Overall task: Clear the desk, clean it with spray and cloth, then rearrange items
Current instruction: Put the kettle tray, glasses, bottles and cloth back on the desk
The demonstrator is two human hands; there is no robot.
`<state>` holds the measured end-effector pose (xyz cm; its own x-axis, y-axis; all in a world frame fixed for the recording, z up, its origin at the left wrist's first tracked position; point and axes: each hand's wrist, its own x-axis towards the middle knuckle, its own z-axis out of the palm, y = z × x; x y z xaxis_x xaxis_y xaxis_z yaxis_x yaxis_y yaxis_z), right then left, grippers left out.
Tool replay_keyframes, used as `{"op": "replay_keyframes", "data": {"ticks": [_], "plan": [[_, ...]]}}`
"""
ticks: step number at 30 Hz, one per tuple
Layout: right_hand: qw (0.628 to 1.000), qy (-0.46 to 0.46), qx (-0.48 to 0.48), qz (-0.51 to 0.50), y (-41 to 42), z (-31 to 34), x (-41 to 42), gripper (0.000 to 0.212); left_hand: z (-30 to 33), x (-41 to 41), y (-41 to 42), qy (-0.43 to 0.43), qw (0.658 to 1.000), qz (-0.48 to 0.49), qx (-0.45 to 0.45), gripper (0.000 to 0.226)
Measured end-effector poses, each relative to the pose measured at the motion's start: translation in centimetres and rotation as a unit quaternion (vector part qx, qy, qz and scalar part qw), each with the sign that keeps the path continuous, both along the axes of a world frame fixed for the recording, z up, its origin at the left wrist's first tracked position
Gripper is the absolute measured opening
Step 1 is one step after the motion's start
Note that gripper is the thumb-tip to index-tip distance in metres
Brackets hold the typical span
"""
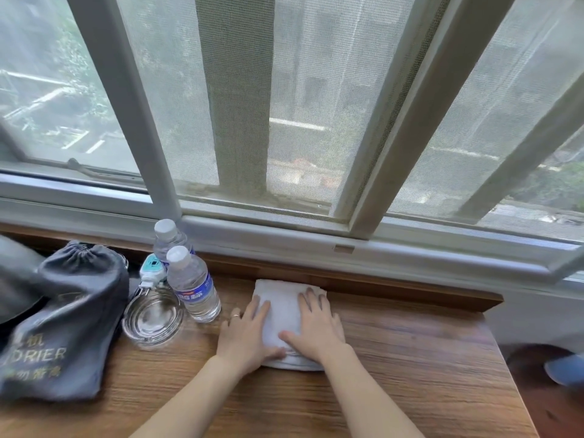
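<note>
Both hands, left hand (246,335) and right hand (316,327), are pressing flat, fingers extended, on the folded cloth (281,314) beneath them, apparently wiping the bench (410,358); next, likely sweeping toward uncleaned wood.

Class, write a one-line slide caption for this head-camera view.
Both hands, left and right, press a folded white cloth flat on the wooden desk beneath the window.

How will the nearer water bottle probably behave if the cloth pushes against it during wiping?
The nearer water bottle stands upright, tall and narrow, so a push near its cap would likely tip it. It looks nearly full, so probably heavy enough to slide under a low push. On its side it could roll, perhaps against the glass ashtray close beside it.
</note>
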<state>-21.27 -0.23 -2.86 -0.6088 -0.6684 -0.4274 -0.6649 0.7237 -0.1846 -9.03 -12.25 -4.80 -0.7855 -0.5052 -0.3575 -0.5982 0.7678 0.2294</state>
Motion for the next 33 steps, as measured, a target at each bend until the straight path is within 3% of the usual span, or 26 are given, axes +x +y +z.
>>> {"op": "replay_keyframes", "data": {"ticks": [4, 8, 12, 15, 18, 21, 24, 28, 30, 33], "plan": [[1.000, 0.004, 0.010, -0.007, -0.8, 0.8, 0.2, 0.096, 0.4, 0.2, 0.0, 0.011, 1.000, 0.007, 0.011, 0.112], [0.996, 0.068, -0.049, -0.009, -2.9, 2.7, 1.7, 0.072, 1.0, 1.3, -0.8, 0.103, 0.992, 0.040, 0.064, 0.106], [0.971, -0.023, -0.239, 0.000, -6.6, 4.3, 4.4, 0.072, 1.8, 5.0, -2.5, 0.163, 0.974, 0.079, 0.136, 0.055], [0.950, -0.082, -0.302, 0.015, -9.7, 5.9, 6.6, 0.083, 2.6, 7.9, -4.1, 0.197, 0.960, 0.135, 0.148, 0.029], [0.933, -0.105, -0.343, 0.007, -12.1, 7.1, 8.4, 0.086, 4.1, 10.8, -6.3, 0.279, 0.936, 0.189, 0.104, 0.010], [0.924, -0.116, -0.363, -0.001, -13.4, 7.4, 9.5, 0.086, 6.2, 12.8, -8.9, 0.370, 0.895, 0.246, 0.053, 0.011], [0.922, -0.114, -0.370, -0.025, -14.0, 7.2, 10.4, 0.094, 8.0, 13.1, -11.7, 0.417, 0.864, 0.280, 0.032, 0.030], [0.920, -0.117, -0.370, -0.059, -14.3, 7.2, 11.0, 0.100, 9.8, 11.4, -14.1, 0.424, 0.867, 0.254, 0.062, 0.067], [0.918, -0.117, -0.374, -0.070, -14.4, 7.3, 11.1, 0.090, 10.1, 10.2, -15.0, 0.410, 0.872, 0.247, 0.098, 0.083], [0.913, -0.107, -0.385, -0.083, -14.5, 7.8, 11.0, 0.066, 10.0, 8.8, -15.8, 0.410, 0.876, 0.223, 0.121, 0.087]]}}
